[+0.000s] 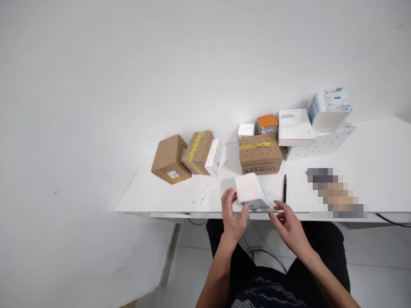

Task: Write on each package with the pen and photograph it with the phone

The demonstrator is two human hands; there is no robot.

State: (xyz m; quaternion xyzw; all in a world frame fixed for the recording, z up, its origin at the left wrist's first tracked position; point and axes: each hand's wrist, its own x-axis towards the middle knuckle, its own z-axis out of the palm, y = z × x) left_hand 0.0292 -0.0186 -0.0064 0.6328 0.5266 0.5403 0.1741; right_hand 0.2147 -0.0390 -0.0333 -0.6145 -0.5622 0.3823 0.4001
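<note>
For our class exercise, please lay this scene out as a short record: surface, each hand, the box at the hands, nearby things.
Surface: flat white table
Main object: white cardboard box with blue print
Left hand: at the box's left side, thumb by its front
Right hand: beside its right edge; contact unclear
Behind box: brown cardboard box with yellow tape and black lettering
Right of box: slim black pen
Right rear: white cardboard box marked POWER BANK
</note>
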